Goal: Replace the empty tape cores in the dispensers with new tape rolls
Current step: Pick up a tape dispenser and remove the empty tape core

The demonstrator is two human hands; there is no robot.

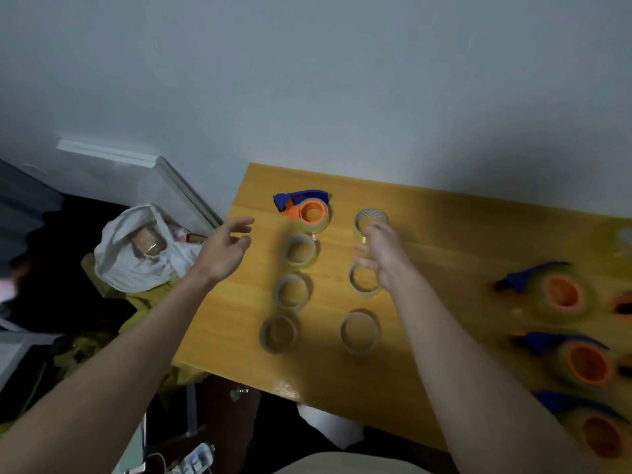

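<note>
A blue dispenser with an orange hub (pixel 309 207) lies at the far left of the wooden table (pixel 444 241). Below it runs a column of tape rings (pixel 290 291). A second column to the right starts with a clear roll (pixel 370 220). My right hand (pixel 383 256) hovers over that second column with its fingers spread, just in front of the top roll and holding nothing. My left hand (pixel 224 249) floats open over the table's left edge, apart from the dispenser. Three more blue and orange dispensers (pixel 561 295) lie blurred at the right.
A white plastic bag (pixel 136 254) with a brown roll inside sits on the floor left of the table. A white panel (pixel 143 172) leans on the wall behind it. Clutter and yellow material cover the dark floor at lower left. The wall stands close behind the table.
</note>
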